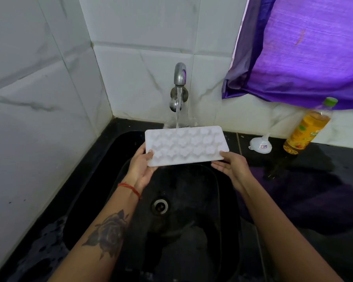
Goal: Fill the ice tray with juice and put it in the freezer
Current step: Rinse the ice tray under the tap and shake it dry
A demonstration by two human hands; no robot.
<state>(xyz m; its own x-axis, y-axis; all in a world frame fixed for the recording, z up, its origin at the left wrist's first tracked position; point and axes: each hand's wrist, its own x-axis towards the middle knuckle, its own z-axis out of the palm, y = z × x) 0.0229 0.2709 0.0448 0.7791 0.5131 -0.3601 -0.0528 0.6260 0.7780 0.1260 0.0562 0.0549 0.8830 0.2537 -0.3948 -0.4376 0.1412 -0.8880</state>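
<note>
A white ice tray with several flower-shaped cells hangs level over the black sink. My left hand grips its near left corner, and my right hand grips its near right corner. Water runs from the steel tap and strikes the tray's far edge. A bottle of orange-yellow juice with a green cap stands on the counter to the right, with a small white funnel lying beside it.
White marble-look tiled walls close in at the left and back. A purple cloth hangs at the upper right above the bottle. The black counter to the right of the sink looks wet. The sink drain is below the tray.
</note>
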